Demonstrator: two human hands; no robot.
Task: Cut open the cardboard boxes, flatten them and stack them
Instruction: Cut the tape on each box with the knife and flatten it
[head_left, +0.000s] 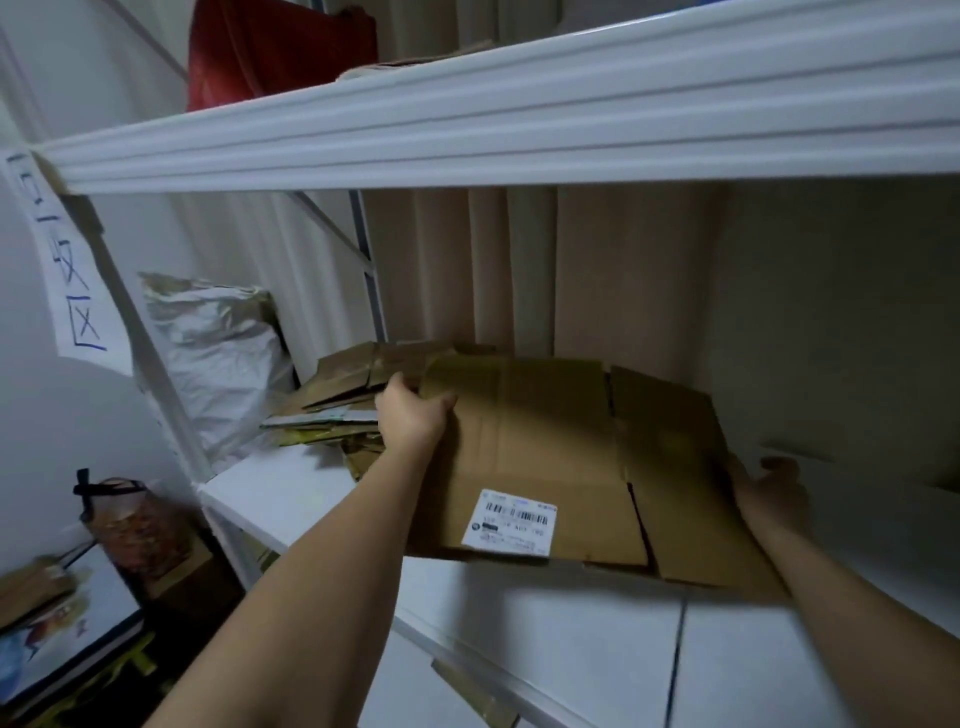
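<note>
Shipping label (510, 521) text blurred — right hand (769, 488) fingers hidden (under cardboard).

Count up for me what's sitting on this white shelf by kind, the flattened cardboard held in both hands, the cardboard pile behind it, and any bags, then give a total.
Flattened brown cardboard box with white shipping label, held by left hand and right hand: 1
Pile of flattened brown cardboard: 1 (number of pieces can't be told)
Crumpled silvery-white plastic bag: 1
Total: 3
</note>
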